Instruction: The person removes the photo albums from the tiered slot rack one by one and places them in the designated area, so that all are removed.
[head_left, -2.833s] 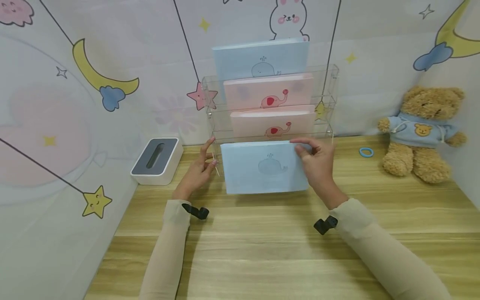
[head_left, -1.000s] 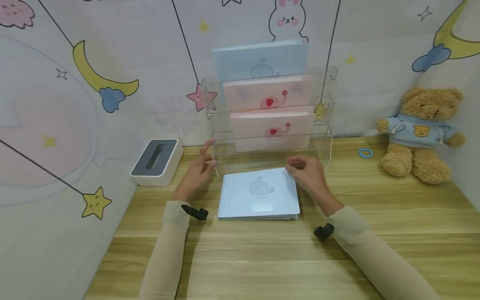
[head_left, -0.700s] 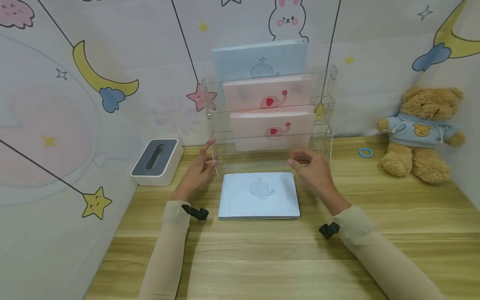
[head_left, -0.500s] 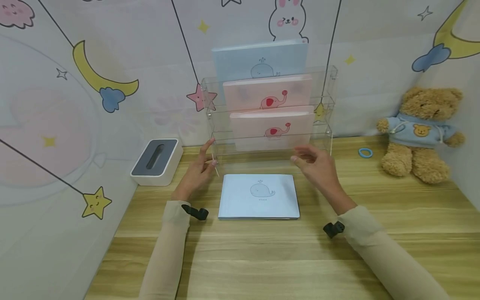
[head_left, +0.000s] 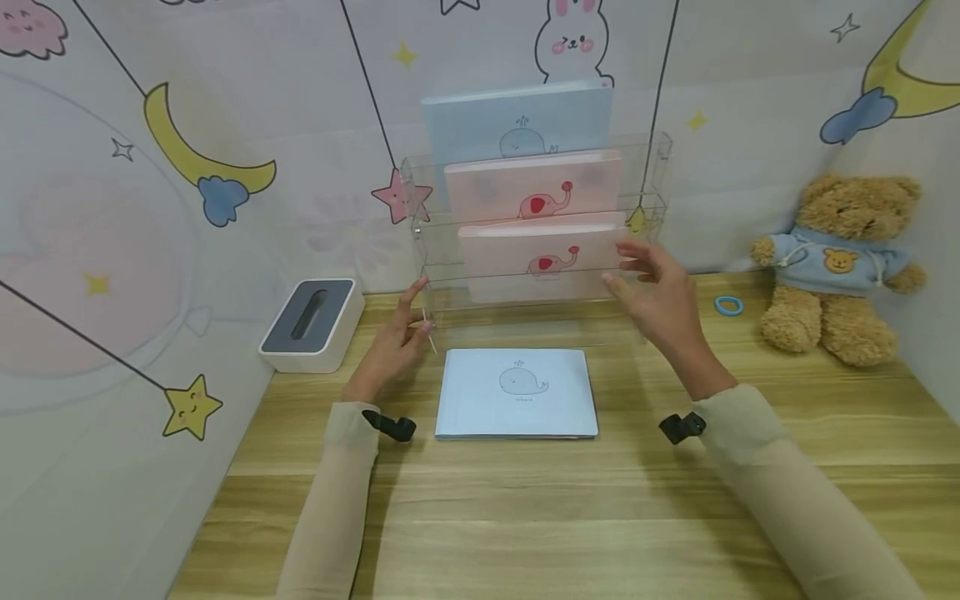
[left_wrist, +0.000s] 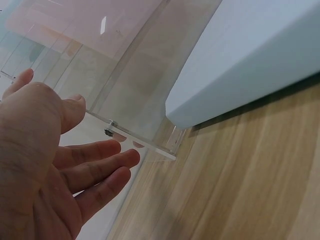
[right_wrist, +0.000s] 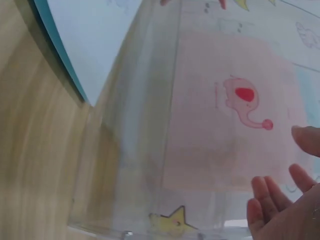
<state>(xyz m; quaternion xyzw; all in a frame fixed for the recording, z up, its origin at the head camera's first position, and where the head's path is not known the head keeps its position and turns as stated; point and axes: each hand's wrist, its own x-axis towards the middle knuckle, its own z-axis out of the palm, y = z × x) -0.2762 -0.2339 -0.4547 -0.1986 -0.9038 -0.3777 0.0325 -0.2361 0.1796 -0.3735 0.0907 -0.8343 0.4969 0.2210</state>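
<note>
Bright, even light, soft shadows; right wrist view blurred, head view edges bowed

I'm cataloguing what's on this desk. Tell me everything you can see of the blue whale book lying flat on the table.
The blue whale book is a pale blue, landscape-format book with a small line-drawn spouting whale and tiny unreadable text on its cover. It looks like a hard cover. It lies closed and flat, cover up, on the wooden table, just in front of the clear acrylic rack. Neither hand touches it: the left hand rests at the rack's corner, the right hand reaches toward the rack.
</note>
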